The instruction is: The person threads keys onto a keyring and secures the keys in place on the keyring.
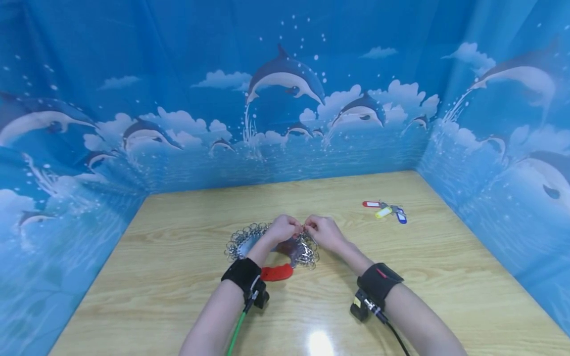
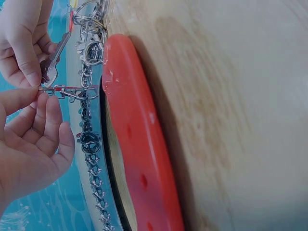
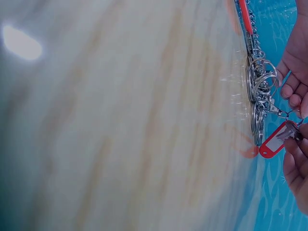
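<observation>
My left hand [image 1: 284,229] pinches the small ring end of a metal swivel clasp [image 2: 61,91] between thumb and fingertip. Right beside it, my right hand [image 1: 324,232] pinches a key [image 3: 288,134] that has a red key tag [image 3: 273,140] hanging with it. Both hands are above the far right part of a curved metal hoop, whose edge is lined with silver rings and clasps [image 1: 254,230]. A red curved handle [image 1: 277,273] sits at the hoop's near side. Fingers partly hide where key, ring and clasp meet.
Farther back on the right of the wooden table [image 1: 187,296] lie more keys with a red tag [image 1: 371,203], a yellow tag [image 1: 383,212] and a blue tag [image 1: 402,216]. A blue dolphin-print curtain [image 1: 285,158] encloses the table's back and sides.
</observation>
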Demonstrator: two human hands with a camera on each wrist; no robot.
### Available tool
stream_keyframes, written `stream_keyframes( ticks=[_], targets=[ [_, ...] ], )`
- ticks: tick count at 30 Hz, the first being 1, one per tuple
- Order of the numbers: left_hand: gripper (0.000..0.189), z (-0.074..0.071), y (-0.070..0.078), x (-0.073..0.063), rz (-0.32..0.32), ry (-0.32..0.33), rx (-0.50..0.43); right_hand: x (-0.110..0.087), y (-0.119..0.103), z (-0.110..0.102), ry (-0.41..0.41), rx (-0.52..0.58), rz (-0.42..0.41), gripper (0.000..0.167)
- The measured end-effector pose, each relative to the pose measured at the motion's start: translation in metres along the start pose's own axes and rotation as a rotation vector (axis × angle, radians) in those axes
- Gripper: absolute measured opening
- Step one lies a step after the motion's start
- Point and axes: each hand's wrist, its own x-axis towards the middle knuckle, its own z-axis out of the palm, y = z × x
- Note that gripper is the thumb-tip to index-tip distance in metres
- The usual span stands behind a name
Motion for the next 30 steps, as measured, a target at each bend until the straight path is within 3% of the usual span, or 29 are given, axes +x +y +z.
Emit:
stream_keyframes(
  ticks=[19,30],
  targets=[
    [0.017,0.0001,0.0025,0.0009,-0.015,0.028,0.016,0.0021,-0.0009,-0.0003,-0.004,-0.007,-0.028,0.004],
    [0.014,-0.0011,0.0020,-0.0021,0.017,0.034,-0.003,0.0011,-0.0036,-0.0008,-0.029,-0.032,-0.051,0.005]
  ],
)
